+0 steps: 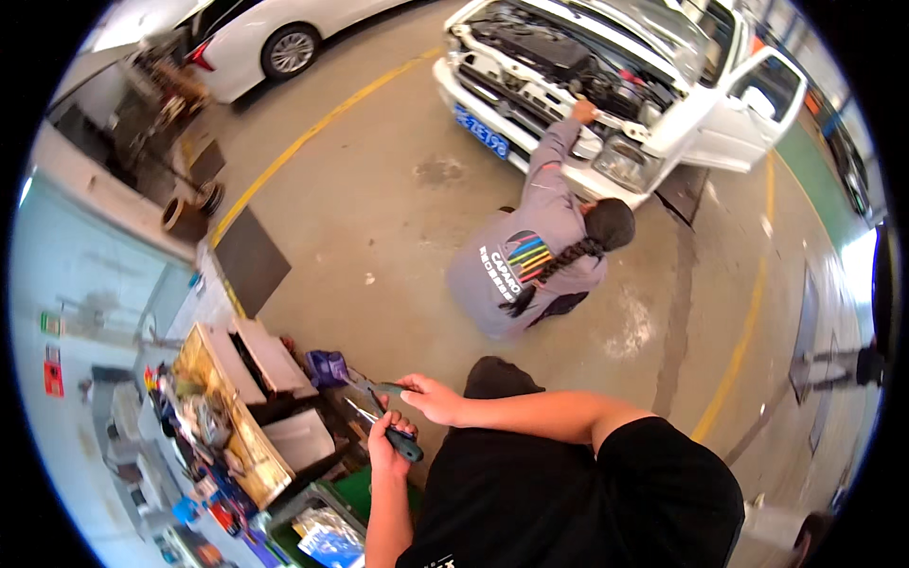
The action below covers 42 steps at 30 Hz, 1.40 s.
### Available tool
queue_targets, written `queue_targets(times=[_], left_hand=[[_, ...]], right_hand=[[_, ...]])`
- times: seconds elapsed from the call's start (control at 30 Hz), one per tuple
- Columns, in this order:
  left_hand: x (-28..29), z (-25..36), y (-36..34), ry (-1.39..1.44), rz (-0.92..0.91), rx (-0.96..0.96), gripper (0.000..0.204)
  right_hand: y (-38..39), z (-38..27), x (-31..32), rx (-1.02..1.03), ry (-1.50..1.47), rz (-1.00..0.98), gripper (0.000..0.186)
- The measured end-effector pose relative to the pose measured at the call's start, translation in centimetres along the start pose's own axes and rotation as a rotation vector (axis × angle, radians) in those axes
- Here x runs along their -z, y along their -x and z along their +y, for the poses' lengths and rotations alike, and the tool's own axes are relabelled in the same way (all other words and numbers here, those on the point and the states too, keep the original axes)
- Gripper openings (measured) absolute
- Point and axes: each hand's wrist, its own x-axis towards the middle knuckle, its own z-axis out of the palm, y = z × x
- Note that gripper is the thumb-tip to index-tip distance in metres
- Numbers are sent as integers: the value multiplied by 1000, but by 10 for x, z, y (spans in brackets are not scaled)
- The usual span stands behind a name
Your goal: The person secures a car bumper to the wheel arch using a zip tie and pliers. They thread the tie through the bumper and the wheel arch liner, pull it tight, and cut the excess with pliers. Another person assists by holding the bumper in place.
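My left hand (386,450) is closed around a screwdriver-like tool with a dark, bulky handle (405,444). A thin bright shank (360,411) points away from that hand toward the upper left. Just above it, my right hand (433,400) pinches a slim grey metal hand tool (364,381); its exact kind cannot be made out. Both hands are close together, beside an open-drawered workbench (248,445). A purple cloth-like item (327,368) lies at the bench's far corner, beyond the tools.
A co-worker in a grey work jacket (492,275) crouches ahead, one hand in the open engine bay of a white van (559,66). Another white car (241,47) stands far left. Below the bench is a green bin (284,540) with plastic packaging. Assorted parts (204,421) clutter the bench top.
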Motion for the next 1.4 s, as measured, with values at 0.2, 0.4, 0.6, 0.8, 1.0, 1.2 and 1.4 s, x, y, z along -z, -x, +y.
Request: queue_targets(times=[0.2,0.4,0.6,0.8,1.0,1.2,1.4], left_hand=[[-17,36,-36,-290,-52,-4,41],[-35,98,-40,-783,-10,-33,21],[-27,148,-71,-897,42,-16,32],[15,203,-95,-1047,-39,113,48],[135,300,-129,-1432,-114,13,35],[289,395,-122,-1416,297,-100,19],[421,451,-120,-1604,897,-305,32]], right_hand=[[-40,-24,-12,-110,-113,-45,34],[-94,-42,-41,-478,-467,-295,50],[-141,-43,-67,-502,-606,-216,54],[-173,-30,-88,-316,-621,48,44],[-204,-27,-127,-390,-535,445,39],[-194,53,-171,-134,-871,715,17],[-174,95,-192,-136,-883,841,19]])
